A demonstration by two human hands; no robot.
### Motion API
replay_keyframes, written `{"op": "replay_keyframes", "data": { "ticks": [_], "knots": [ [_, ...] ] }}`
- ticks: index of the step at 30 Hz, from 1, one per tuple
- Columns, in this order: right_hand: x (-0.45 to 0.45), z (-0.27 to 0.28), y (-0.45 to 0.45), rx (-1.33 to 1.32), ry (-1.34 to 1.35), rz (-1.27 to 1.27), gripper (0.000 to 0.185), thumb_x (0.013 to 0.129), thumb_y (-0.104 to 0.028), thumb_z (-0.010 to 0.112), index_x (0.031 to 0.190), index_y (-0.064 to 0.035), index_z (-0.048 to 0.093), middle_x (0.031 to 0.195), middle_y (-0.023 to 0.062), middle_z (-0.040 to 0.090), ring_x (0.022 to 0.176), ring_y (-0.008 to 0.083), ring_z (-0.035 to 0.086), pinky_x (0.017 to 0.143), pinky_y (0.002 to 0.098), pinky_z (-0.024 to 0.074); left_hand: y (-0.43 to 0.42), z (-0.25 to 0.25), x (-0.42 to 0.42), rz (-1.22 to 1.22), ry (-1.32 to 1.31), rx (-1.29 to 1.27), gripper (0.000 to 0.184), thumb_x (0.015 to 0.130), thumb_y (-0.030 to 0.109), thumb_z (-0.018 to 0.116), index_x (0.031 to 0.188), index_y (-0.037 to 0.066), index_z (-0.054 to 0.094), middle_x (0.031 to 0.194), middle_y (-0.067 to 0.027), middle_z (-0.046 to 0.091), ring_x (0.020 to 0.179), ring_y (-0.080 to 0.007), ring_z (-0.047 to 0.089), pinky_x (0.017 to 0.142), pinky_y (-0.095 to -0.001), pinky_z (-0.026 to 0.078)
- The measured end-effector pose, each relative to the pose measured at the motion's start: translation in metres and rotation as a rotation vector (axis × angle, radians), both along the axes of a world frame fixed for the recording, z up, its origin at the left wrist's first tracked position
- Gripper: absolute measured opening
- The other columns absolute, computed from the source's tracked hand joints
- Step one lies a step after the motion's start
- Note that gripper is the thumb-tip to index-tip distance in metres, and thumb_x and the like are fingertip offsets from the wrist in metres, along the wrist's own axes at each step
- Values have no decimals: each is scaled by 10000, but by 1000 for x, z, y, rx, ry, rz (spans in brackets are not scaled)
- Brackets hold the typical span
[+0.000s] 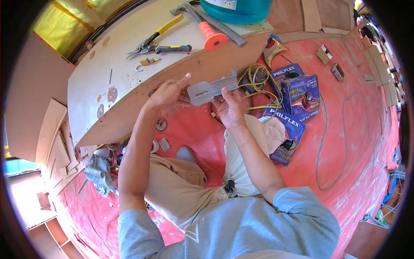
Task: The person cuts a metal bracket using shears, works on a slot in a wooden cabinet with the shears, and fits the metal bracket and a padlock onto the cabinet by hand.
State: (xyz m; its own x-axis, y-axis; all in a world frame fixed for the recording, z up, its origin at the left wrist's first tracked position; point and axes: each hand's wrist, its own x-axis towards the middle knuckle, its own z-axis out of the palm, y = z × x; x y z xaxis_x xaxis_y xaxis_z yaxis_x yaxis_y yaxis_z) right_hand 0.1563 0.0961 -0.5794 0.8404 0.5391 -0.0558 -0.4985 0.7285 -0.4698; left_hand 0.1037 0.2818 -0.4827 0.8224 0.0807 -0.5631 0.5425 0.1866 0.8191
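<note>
A bent grey metal plate (212, 90) with a slot is held up in front of the bench edge. My right hand (230, 108) grips its right part, with the thumb on the near face. My left hand (170, 93) is at the plate's left end, thumb raised and fingers partly behind it; whether it grips the plate is unclear. On the bench (90, 86) above lie yellow-and-black snips (155, 36), a second yellow-and-black tool (173, 48), a small brass-coloured piece (148, 61) and a hammer (192, 13) beside an orange-gripped chisel (211, 36).
Blue PHILFLEX boxes (290, 125) and yellow cable (263, 93) lie on the red floor (336, 142) to the right. A teal container (237, 11) stands at the bench's back. Small opened boxes (324, 55) lie farther right, wood panels (51, 129) at left.
</note>
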Motion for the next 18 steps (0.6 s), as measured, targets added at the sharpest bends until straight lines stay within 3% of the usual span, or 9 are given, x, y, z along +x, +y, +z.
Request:
{"op": "replay_keyframes", "data": {
  "ticks": [5, 8, 11, 14, 17, 18],
  "knots": [
    [-1, 5, 1, -22, 15, -16, 416, 916, -145, 590, 1305, -128, 443, 1117, 44, 604, 918, 155, 637, 779, 300, 562, 9, -11, -3, -178, -41, 88, 456, 930, 360, 574, 1061, -74, 622, 935, -137, 668, 840, -182, 653, 760, -298, 545],
    [0, 6, 1, 38, 35, 40, 441, 923, -161, 581, 1331, -108, 421, 1120, 60, 606, 944, 176, 636, 794, 321, 560, 10, -16, -4, -152, -47, 30, 328, 895, 283, 639, 975, -35, 634, 850, -80, 658, 764, -140, 630, 695, -254, 520],
    [1, 2, 3, 50, -15, 96, 461, 927, -167, 574, 1350, -101, 402, 1165, 80, 582, 983, 195, 627, 814, 341, 555, 12, -14, -6, -170, -84, 53, 333, 893, 291, 641, 977, -31, 635, 847, -68, 654, 746, -134, 622, 672, -257, 511],
    [-2, 6, 7, 0, -96, 107, 490, 925, -159, 574, 1373, -105, 381, 1216, 88, 548, 1028, 198, 607, 815, 352, 553, 9, -4, -10, -146, -55, 238, 319, 892, 271, 644, 968, -39, 629, 843, -74, 653, 708, -119, 595, 632, -265, 494],
    [-5, 2, 9, -102, -134, 115, 510, 922, -150, 577, 1386, -116, 370, 1274, 75, 510, 1047, 194, 593, 816, 342, 551, 10, -4, -11, -156, -68, 252, 375, 886, 283, 645, 1047, -55, 651, 821, -80, 649, 710, -131, 584, 627, -268, 485],
    [-6, 0, 10, -102, -127, 99, 509, 922, -144, 576, 1387, -124, 370, 1281, 67, 507, 1066, 195, 580, 836, 350, 542, 13, -9, -10, -255, -164, 385, 328, 887, 265, 640, 1033, -28, 659, 817, -67, 646, 694, -124, 572, 613, -274, 480]
  ]
}}
